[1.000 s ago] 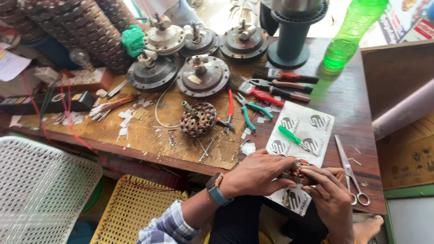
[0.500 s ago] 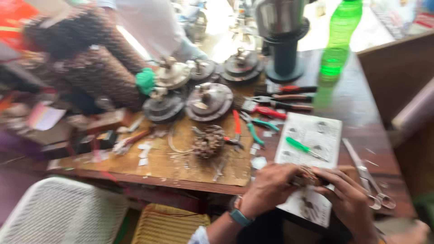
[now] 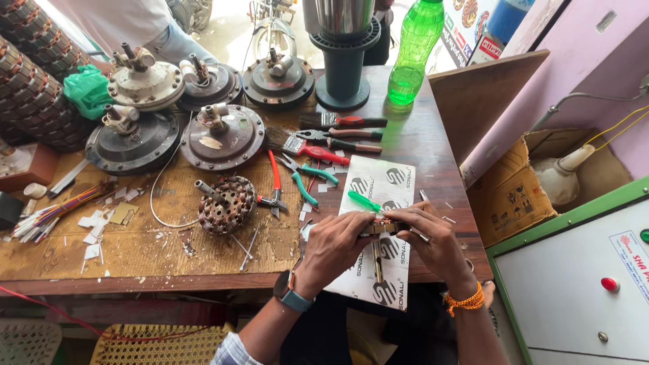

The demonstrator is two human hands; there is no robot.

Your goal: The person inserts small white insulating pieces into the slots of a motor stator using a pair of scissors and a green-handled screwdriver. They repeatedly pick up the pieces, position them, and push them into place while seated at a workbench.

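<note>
While both hands meet over the white printed sheet (image 3: 378, 203) at the near edge of the wooden table (image 3: 433, 149), they grip one small brown metal part (image 3: 380, 228) between them. Left hand (image 3: 336, 241) is closed on its left end, fingers curled; right hand (image 3: 433, 236) is closed on its right end. A green-handled screwdriver (image 3: 364, 201) lies on the sheet just beyond the fingers. To the left sits a round wound motor core (image 3: 226, 205). Red-handled pliers (image 3: 273, 181) and green-handled pliers (image 3: 305, 179) lie beside it. Farther back stand several round motor housings (image 3: 223, 135) and a green bottle (image 3: 414, 51).
</note>
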